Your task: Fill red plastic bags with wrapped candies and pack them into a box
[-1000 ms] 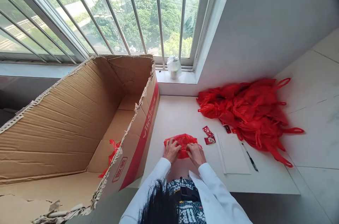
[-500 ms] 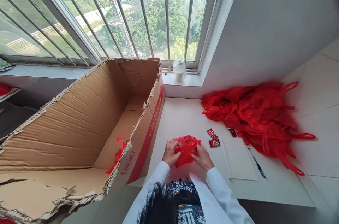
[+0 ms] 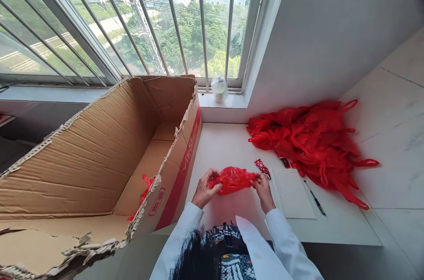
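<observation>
Stretched sideways between my two hands is a red plastic bag (image 3: 233, 180), held just above the white table. My left hand (image 3: 206, 189) grips its left end, thumb and fingers closed on the film. The right end is pinched by my right hand (image 3: 263, 191). Whether anything lies inside the bag I cannot tell. Small red printed packets (image 3: 262, 168) lie on the table just beyond my right hand, partly covered by it. A large heap of red plastic bags (image 3: 308, 143) with loop handles spreads to the right.
A big open cardboard box (image 3: 132, 138) with torn edges stands on the left, with a red bag (image 3: 145, 194) inside. White paper (image 3: 294, 194) and a black pen (image 3: 314, 198) lie right of my hands. A small white bagged item (image 3: 219, 89) sits on the windowsill by the barred window.
My hands have moved apart, pulling the bag from a bunched shape into a long, flatter one. My right hand has shifted right, closer to the packets. The view has turned slightly.
</observation>
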Tool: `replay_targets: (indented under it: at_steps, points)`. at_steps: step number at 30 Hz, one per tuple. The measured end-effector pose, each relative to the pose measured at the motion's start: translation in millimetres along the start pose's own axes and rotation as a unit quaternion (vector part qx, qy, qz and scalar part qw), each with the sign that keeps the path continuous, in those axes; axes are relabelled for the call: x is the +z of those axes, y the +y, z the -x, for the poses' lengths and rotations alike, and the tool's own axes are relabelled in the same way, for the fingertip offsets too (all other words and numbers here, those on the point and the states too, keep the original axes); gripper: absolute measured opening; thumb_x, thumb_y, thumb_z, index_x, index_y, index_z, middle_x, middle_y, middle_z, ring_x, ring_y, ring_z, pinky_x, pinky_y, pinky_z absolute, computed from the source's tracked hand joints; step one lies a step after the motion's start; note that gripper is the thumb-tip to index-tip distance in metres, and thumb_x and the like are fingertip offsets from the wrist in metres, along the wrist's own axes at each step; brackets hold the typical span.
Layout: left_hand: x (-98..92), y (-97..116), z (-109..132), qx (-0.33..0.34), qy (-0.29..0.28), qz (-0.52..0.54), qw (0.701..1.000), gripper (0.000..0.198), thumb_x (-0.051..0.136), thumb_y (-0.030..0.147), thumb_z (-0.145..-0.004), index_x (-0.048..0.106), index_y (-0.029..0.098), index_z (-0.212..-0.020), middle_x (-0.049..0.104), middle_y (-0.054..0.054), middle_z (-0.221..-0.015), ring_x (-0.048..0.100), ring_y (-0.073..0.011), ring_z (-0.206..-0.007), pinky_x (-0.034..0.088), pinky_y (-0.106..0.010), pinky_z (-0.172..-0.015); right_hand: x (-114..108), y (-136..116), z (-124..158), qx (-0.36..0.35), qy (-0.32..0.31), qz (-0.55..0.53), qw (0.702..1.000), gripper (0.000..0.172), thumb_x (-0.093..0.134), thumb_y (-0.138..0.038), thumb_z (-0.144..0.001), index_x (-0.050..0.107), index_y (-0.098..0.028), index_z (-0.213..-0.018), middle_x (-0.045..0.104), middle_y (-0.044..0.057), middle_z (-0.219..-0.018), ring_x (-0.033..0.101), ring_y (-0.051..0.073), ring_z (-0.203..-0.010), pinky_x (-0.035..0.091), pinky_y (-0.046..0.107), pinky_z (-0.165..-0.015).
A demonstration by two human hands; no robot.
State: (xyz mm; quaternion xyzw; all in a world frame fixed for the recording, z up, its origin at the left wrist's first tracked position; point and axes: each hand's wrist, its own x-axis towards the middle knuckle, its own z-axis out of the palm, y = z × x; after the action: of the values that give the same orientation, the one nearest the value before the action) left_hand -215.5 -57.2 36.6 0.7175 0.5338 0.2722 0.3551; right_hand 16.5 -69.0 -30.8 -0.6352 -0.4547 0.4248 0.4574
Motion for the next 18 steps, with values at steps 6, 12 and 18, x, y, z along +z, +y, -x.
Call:
replay_targets:
  at_steps: [6, 12, 18]
  points:
    - [-29.3, 12.4, 8.9, 0.035, -0.022, -0.131, 0.991, 0.021, 0.058, 0.033, -0.09, 0.059, 0.015, -0.08, 0.058, 0.001, -0.076, 0.057, -0.0137, -0.073, 0.049, -0.032, -0.07, -10.9, -7.3, 11.6, 0.05, 0.045, -0.037, 0.997, 0.028, 0.071, -0.038, -0.065, 0.066, -0.018, -0.084, 0.069, 0.002, -0.076, 0.06, 0.019, -0.071, 0.047, 0.028, -0.064]
    - [-26.4, 20.8, 33.3, 0.051, -0.007, -0.176, 0.983, 0.017, 0.05, 0.004, -0.083, 0.059, 0.018, -0.078, 0.052, -0.002, -0.076, 0.047, -0.0195, -0.085, 0.041, -0.032, -0.072, -13.7, -6.8, 12.1, 0.074, 0.137, -0.083, 0.984, 0.034, 0.069, -0.046, -0.068, 0.068, -0.014, -0.08, 0.069, 0.004, -0.073, 0.06, 0.02, -0.071, 0.047, 0.03, -0.064]
    - [-11.3, 21.3, 53.9, 0.019, 0.021, -0.143, 0.989, 0.02, 0.045, 0.003, -0.086, 0.058, 0.016, -0.081, 0.049, 0.0, -0.084, 0.046, -0.0123, -0.071, 0.041, -0.026, -0.064, -19.9, -21.2, 2.7, 0.039, 0.1, -0.105, 0.989, 0.035, 0.07, -0.042, -0.064, 0.067, -0.012, -0.082, 0.067, 0.005, -0.075, 0.059, 0.017, -0.07, 0.049, 0.032, -0.066]
